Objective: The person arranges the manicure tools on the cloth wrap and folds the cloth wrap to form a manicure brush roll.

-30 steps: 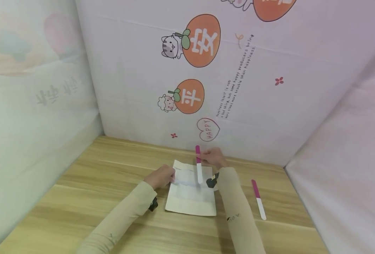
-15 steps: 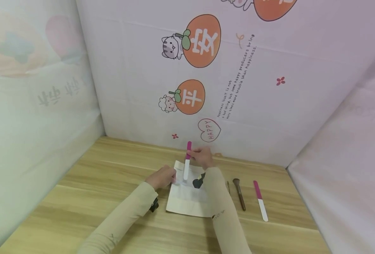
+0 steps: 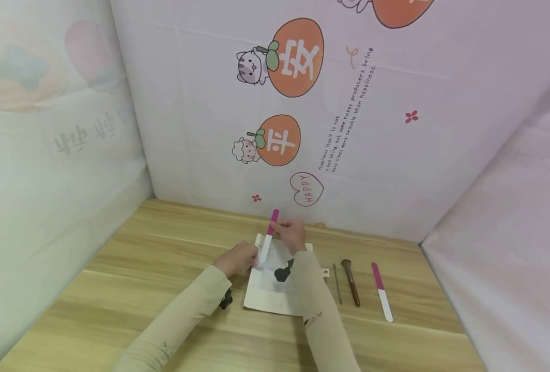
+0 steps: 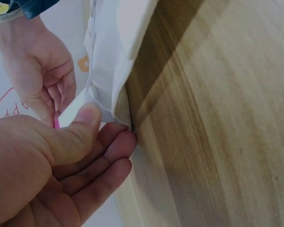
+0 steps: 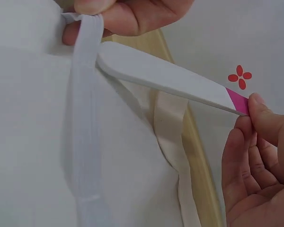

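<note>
"Two pinches over one cloth pouch (image 3: 269,299) on your desk (image 3: 224,341): what's held?"

"Your left grip (image 3: 238,259) pinches a white elastic band (image 5: 87,94) at the pouch's edge; beyond, your right grip (image 3: 291,233) holds a nail file (image 3: 268,241) by its pink half, white tip beside the band. Behind, a printed backdrop (image 3: 200,129)."

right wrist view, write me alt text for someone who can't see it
A right hand pinches a pink-and-white nail file, its white tip beside a white band that a left hand pinches. Below lies pale cloth, with a strip of wooden table beyond.
</note>
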`<control>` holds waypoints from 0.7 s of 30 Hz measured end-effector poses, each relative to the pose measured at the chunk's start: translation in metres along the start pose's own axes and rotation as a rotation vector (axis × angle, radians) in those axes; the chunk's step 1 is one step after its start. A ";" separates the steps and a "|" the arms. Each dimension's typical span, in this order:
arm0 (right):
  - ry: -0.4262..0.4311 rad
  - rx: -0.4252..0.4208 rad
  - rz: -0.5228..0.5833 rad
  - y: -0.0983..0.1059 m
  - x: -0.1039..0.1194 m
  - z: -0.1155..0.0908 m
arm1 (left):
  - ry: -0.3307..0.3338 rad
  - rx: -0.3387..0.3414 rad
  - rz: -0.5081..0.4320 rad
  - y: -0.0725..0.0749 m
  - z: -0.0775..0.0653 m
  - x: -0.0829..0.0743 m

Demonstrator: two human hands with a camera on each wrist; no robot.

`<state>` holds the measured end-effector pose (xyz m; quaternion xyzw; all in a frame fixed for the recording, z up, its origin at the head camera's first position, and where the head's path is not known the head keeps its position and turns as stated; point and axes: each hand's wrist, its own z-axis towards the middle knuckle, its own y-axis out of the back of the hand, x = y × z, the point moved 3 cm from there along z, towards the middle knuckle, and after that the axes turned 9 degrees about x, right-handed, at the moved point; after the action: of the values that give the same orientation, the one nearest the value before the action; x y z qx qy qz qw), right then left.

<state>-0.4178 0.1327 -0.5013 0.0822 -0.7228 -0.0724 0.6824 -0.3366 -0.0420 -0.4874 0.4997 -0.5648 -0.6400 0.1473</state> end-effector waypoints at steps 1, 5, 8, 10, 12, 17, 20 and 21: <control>0.003 0.006 0.007 -0.001 -0.001 -0.001 | 0.000 -0.001 0.000 0.000 0.000 -0.001; -0.014 0.015 -0.045 -0.004 -0.007 -0.006 | 0.001 -0.012 0.010 0.000 -0.002 -0.004; -0.039 0.036 -0.105 -0.005 -0.011 -0.010 | 0.007 -0.022 0.013 -0.001 -0.001 -0.004; -0.052 0.066 -0.137 -0.006 -0.012 -0.013 | 0.014 -0.021 0.006 -0.001 -0.001 -0.003; -0.073 0.101 -0.154 -0.008 -0.013 -0.018 | 0.017 -0.028 -0.001 -0.001 -0.001 -0.003; -0.102 0.175 -0.197 -0.012 -0.014 -0.033 | 0.022 -0.035 -0.029 -0.002 -0.003 -0.004; -0.107 0.207 -0.194 -0.012 -0.015 -0.038 | 0.022 -0.038 -0.039 -0.003 -0.004 -0.004; -0.111 0.217 -0.192 -0.012 -0.015 -0.039 | 0.023 -0.039 -0.039 -0.003 -0.004 -0.004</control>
<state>-0.3778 0.1246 -0.5166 0.2200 -0.7519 -0.0632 0.6183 -0.3306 -0.0407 -0.4875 0.5151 -0.5407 -0.6477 0.1510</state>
